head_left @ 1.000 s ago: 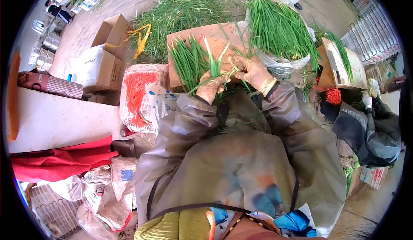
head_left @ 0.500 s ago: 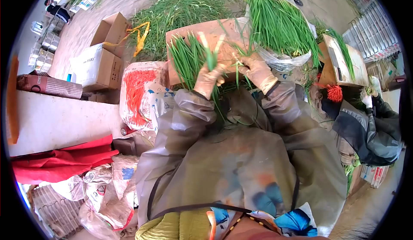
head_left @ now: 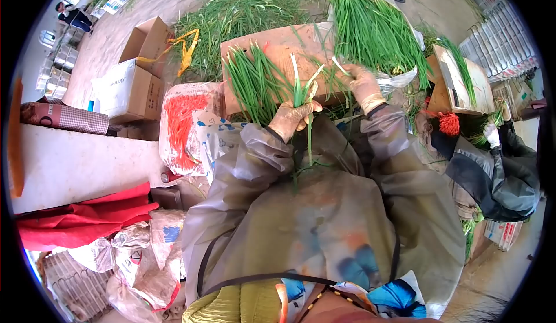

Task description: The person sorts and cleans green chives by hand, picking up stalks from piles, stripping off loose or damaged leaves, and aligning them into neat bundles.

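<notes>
My gloved left hand (head_left: 292, 117) is closed around a few green chives (head_left: 300, 94), their pale ends pointing up and one green leaf hanging below. My gloved right hand (head_left: 366, 87), off to the right, pinches a thin chive stalk (head_left: 340, 65) whose white end sticks out past the fingertips. Beneath and beyond both hands is a brown board (head_left: 284, 45). On its left side lies a bunch of chives (head_left: 252, 83), partly behind my left hand. A large pile of chives (head_left: 373, 33) rests on a plastic sheet at the right.
Loose green leaves (head_left: 243, 10) are heaped behind the board. Left of it are a sack with red ties (head_left: 185, 126) and cardboard boxes (head_left: 133, 88). A co-worker's gloved hand (head_left: 492, 135) is at far right, near another board (head_left: 463, 85).
My right hand has moved right and slightly up, away from my left hand, with the thin stalk. My left hand has shifted a little right and down, still holding its chives.
</notes>
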Demonstrator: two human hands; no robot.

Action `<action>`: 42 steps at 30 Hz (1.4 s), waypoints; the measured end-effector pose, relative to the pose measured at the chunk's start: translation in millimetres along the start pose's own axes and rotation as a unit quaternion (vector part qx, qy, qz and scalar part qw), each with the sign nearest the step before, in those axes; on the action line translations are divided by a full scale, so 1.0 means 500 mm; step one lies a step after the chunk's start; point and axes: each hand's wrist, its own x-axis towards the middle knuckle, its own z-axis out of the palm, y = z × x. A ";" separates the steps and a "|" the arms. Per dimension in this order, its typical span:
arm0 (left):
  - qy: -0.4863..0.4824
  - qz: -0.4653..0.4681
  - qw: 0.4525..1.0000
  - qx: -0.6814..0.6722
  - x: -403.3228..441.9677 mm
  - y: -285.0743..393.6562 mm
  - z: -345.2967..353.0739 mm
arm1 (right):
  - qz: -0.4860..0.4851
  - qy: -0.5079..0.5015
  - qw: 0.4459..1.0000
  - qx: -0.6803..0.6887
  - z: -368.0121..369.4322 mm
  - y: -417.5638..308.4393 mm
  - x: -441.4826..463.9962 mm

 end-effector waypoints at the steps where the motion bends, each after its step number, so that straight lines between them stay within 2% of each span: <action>1: -0.014 0.008 1.000 -0.018 -0.001 -0.001 -0.002 | 0.033 0.014 0.997 0.068 -0.010 0.017 0.012; 3: -0.033 0.016 0.999 -0.017 -0.002 -0.001 -0.007 | 0.082 0.031 0.993 0.075 -0.048 0.026 0.007; 4: -0.033 0.009 0.999 -0.014 0.001 -0.004 -0.007 | 0.113 0.013 0.946 0.303 -0.046 0.002 0.003; 5: -0.034 0.000 0.999 -0.010 0.004 -0.005 -0.007 | 0.159 -0.062 0.890 0.422 -0.056 -0.022 -0.010; 7: -0.062 -0.010 0.998 0.021 0.013 0.001 0.000 | 0.166 -0.190 0.850 0.462 -0.069 -0.089 -0.027; 9: -0.125 -0.047 0.989 0.057 0.021 0.003 0.022 | 0.143 -0.204 0.850 0.464 -0.044 -0.126 -0.031; 10: -0.189 -0.048 0.977 0.089 0.030 0.005 0.026 | 0.111 -0.209 0.853 0.465 -0.023 -0.114 -0.023; 11: -0.200 -0.082 0.973 0.075 0.033 0.004 0.036 | 0.114 -0.193 0.884 0.411 -0.016 -0.100 -0.019; 13: -0.225 -0.083 0.969 0.063 0.033 0.012 0.039 | 0.102 -0.218 0.879 0.411 -0.051 -0.119 -0.009; 14: -0.177 0.004 0.978 0.112 0.040 -0.002 0.033 | 0.091 -0.214 0.879 0.416 -0.064 -0.096 0.004; 15: -0.129 0.093 0.974 0.159 0.051 -0.020 0.027 | 0.054 -0.110 0.888 0.443 -0.063 -0.078 0.014; 16: -0.071 0.119 0.966 0.220 0.054 -0.019 0.009 | 0.030 -0.035 0.976 0.211 -0.084 -0.061 0.033; 17: -0.025 0.025 0.981 0.188 0.067 -0.023 -0.022 | 0.006 0.042 0.998 -0.037 -0.108 -0.044 0.049; 18: 0.096 0.195 0.911 0.350 0.085 -0.053 -0.062 | 0.023 0.041 0.999 -0.005 -0.128 -0.040 0.055; 19: 0.189 0.268 0.873 0.361 0.081 -0.035 -0.068 | 0.052 0.001 0.963 0.265 -0.137 -0.043 0.056; 21: 0.274 0.347 0.757 0.480 0.043 0.048 -0.050 | -0.022 -0.065 0.908 0.414 -0.159 -0.060 0.061; 22: 0.275 0.349 0.757 0.480 0.038 0.072 -0.036 | -0.042 -0.064 0.892 0.445 -0.147 -0.061 0.069; 24: 0.181 0.381 0.810 0.407 0.040 0.120 -0.006 | -0.074 -0.090 0.939 0.325 -0.131 -0.102 0.065; 25: 0.135 0.380 0.806 0.433 0.020 0.151 0.026 | -0.106 -0.104 0.962 0.229 -0.131 -0.111 0.068; 26: 0.064 0.377 0.851 0.359 0.032 0.146 0.035 | -0.207 -0.092 0.974 0.015 -0.078 -0.050 0.096; 27: -0.032 0.340 0.917 0.207 0.066 0.109 0.036 | -0.339 -0.006 0.880 -0.334 -0.064 -0.088 0.059; 28: -0.112 0.295 0.947 0.065 0.094 0.084 0.040 | -0.323 0.001 0.893 -0.314 -0.041 -0.108 0.047; 29: -0.158 0.268 0.950 -0.015 0.116 0.055 0.041 | -0.162 -0.080 0.980 0.081 -0.043 -0.138 0.041; 30: -0.125 0.179 0.976 -0.018 0.080 0.082 0.067 | -0.050 -0.107 0.945 0.305 -0.046 -0.176 0.020; 31: -0.093 0.181 0.971 -0.125 0.060 0.075 0.089 | 0.018 -0.114 0.909 0.400 -0.035 -0.210 -0.005; 32: -0.110 0.121 0.975 -0.150 0.077 0.042 0.058 | -0.065 -0.071 0.957 0.273 0.007 -0.173 0.010; 33: -0.104 0.025 0.986 -0.129 0.072 0.038 0.044 | -0.134 -0.007 0.982 0.135 0.049 -0.138 0.024; 34: -0.129 0.013 0.984 -0.126 0.069 0.030 0.035 | -0.068 -0.047 0.961 0.262 0.076 -0.112 0.033; 35: -0.151 -0.001 0.981 -0.123 0.068 0.020 0.024 | -0.001 -0.090 0.918 0.386 0.097 -0.098 0.042; 37: -0.104 -0.028 0.989 -0.104 0.054 0.003 0.010 | 0.138 -0.161 0.831 0.514 0.057 -0.109 0.066; 39: -0.100 -0.029 0.990 -0.099 0.035 0.013 0.006 | 0.136 -0.157 0.779 0.592 0.042 -0.099 0.101; 41: -0.086 -0.040 0.989 -0.111 0.024 0.015 0.004 | 0.102 0.013 0.802 0.589 0.029 -0.131 0.130; 42: -0.077 -0.002 0.985 -0.155 0.027 0.001 -0.003 | 0.034 0.016 0.791 0.611 0.034 -0.143 0.138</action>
